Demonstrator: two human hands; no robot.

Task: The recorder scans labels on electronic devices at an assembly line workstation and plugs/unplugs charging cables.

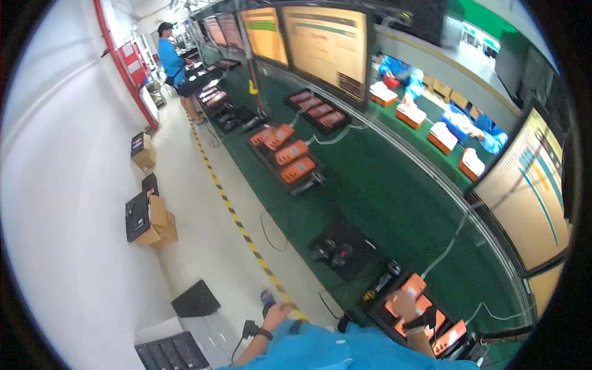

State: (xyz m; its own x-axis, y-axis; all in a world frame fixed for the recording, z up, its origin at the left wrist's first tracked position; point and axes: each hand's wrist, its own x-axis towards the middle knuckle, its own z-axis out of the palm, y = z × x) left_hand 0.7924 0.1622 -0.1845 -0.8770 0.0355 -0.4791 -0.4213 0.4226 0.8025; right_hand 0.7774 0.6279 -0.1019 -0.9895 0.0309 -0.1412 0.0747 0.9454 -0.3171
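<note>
My left hand (279,313) hangs over the floor beside the bench, its fingers loosely stretched out and nothing visible in it. A strap with a small dark device circles the left wrist. Over on the bench, my right hand (404,306) is at a black tray of orange box-shaped devices (450,337). It is smeared by motion, so its fingers cannot be made out, nor whether it touches one of the devices. Just beyond that hand lies a black handheld tool with a yellow part (381,283). A grey cable runs from one orange device (414,283) toward the monitors.
The green bench (370,185) holds a second tray of orange devices (297,169) and a black tray with dark round parts (339,253). Monitors (327,46) line its far side. Cartons (161,225) stand along the left wall. Other people (171,58) work farther off.
</note>
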